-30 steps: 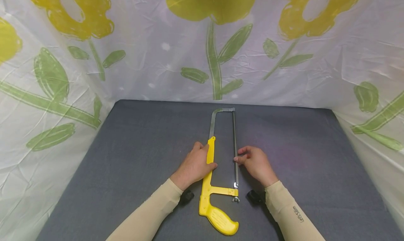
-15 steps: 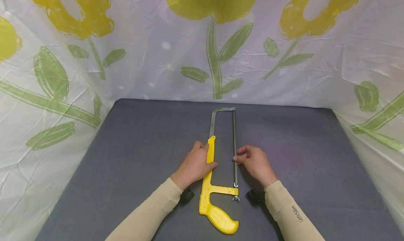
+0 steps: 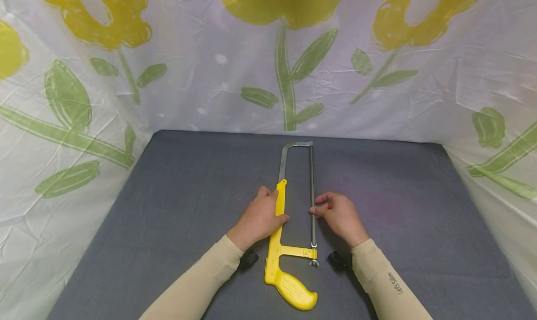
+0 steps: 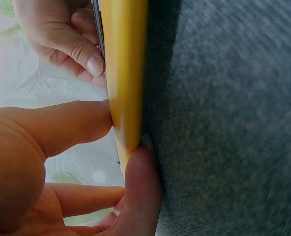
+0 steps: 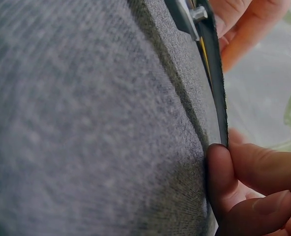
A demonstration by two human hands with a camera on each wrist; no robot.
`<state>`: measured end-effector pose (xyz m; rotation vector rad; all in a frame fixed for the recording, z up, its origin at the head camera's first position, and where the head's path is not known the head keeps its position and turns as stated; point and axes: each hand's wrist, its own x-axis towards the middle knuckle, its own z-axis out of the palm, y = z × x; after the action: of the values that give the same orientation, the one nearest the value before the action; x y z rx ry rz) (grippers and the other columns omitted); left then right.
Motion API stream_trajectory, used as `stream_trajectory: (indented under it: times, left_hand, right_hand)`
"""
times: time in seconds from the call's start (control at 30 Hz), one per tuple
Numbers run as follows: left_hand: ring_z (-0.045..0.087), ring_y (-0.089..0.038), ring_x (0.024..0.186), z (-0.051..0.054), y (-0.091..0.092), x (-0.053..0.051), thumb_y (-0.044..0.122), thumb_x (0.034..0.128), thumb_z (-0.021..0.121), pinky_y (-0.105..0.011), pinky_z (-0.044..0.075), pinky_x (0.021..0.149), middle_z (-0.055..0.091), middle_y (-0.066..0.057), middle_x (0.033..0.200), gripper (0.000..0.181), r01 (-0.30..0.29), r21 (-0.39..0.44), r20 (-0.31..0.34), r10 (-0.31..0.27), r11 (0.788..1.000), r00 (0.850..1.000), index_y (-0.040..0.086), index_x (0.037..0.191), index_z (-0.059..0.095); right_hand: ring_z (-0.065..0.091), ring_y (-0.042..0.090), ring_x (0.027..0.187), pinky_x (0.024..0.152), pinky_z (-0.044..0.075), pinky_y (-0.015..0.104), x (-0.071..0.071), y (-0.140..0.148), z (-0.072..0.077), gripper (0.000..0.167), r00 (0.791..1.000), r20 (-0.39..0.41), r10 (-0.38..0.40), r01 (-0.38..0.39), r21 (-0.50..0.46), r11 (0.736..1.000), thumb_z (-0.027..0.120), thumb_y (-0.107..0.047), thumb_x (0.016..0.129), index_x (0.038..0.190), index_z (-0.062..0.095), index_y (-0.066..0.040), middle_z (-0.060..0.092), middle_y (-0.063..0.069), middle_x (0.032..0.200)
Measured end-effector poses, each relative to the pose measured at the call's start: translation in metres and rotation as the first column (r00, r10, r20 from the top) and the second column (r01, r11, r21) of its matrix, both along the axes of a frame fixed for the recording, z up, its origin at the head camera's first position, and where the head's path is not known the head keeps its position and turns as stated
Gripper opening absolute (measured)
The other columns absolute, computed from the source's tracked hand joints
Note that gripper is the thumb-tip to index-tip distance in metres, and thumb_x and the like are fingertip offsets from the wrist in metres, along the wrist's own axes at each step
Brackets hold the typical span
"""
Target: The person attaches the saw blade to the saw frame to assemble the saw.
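A hacksaw (image 3: 289,251) with a yellow frame and handle lies on the dark cloth, its handle toward me. My left hand (image 3: 259,217) grips the yellow back of the frame, thumb on one side and fingers on the other, as the left wrist view shows. On the opposite side, my right hand (image 3: 340,217) pinches the thin dark saw blade (image 3: 312,180) between thumb and fingers, somewhat below its middle. Close up in the right wrist view, the toothed edge of the blade (image 5: 218,83) and a metal blade pin (image 5: 199,14) show. A wing nut (image 3: 313,263) sits at the near end.
The dark cloth-covered table (image 3: 201,171) spreads around the saw. Behind and at both sides hangs a pale curtain (image 3: 189,78) printed with yellow flowers. Black wrist devices (image 3: 248,260) show under both wrists.
Since one second ago, the right hand and the lower part of the blade have shifted very slightly left, toward the frame. The left hand keeps its grip in place.
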<state>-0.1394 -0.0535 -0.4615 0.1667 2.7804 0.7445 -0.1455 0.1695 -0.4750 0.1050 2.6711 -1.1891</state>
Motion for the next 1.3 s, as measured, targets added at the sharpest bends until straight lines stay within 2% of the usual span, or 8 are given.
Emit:
stream_trajectory:
  times: [0.43,0.7,0.87,1.07,1.3]
  left_hand:
    - [0.058,-0.019,0.087,0.002,0.001,-0.002,0.034,0.0949,0.085,-0.03,0.057,0.074,0.052,-0.016,0.135,0.085,0.009,0.003,-0.004,-0.009,1.0,1.0,0.001,0.163,0.046]
    - [0.059,-0.019,0.082,-0.001,0.0,0.001,0.034,0.0941,0.085,-0.029,0.055,0.07,0.054,-0.015,0.134,0.083,0.013,0.001,0.001,-0.013,1.0,1.0,0.003,0.162,0.048]
    - [0.059,-0.018,0.083,-0.001,-0.001,0.002,0.033,0.0943,0.085,-0.028,0.055,0.069,0.054,-0.016,0.133,0.083,0.013,0.011,-0.009,-0.012,1.0,1.0,0.002,0.162,0.048]
    - [0.059,-0.018,0.082,0.001,-0.003,0.002,0.032,0.0952,0.084,-0.028,0.054,0.067,0.053,-0.017,0.136,0.084,0.025,0.013,-0.025,-0.025,1.0,0.999,0.0,0.162,0.046]
    - [0.059,-0.017,0.081,0.0,-0.003,0.002,0.032,0.0954,0.084,-0.026,0.053,0.066,0.053,-0.016,0.136,0.084,0.024,0.024,-0.011,-0.023,0.999,1.0,0.002,0.163,0.045]
  right_hand:
    - [0.065,0.016,0.072,0.069,0.045,0.032,-0.002,0.005,0.0,0.026,1.0,0.0,0.004,-0.004,-0.007,1.0,0.081,-0.023,0.096,0.113,0.074,-0.003,0.079,0.001,0.08]
    - [0.058,0.017,0.064,0.06,0.045,0.031,0.004,0.007,-0.001,0.026,0.999,0.046,-0.02,0.021,-0.03,0.999,0.08,-0.028,0.098,0.111,0.075,-0.006,0.08,0.0,0.083]
    - [0.061,0.016,0.065,0.061,0.049,0.031,0.008,0.008,0.001,0.025,0.999,0.039,-0.022,0.023,-0.038,0.999,0.079,-0.027,0.099,0.111,0.076,-0.006,0.081,0.002,0.085]
    - [0.062,0.015,0.067,0.062,0.049,0.03,0.021,0.013,0.006,0.02,1.0,0.012,0.012,-0.012,-0.005,1.0,0.078,-0.025,0.099,0.107,0.075,-0.007,0.078,0.001,0.084]
    - [0.061,0.015,0.067,0.06,0.049,0.031,0.047,0.018,0.013,0.016,0.999,0.031,0.039,-0.039,0.011,0.999,0.08,-0.024,0.097,0.105,0.076,-0.011,0.074,-0.001,0.082]
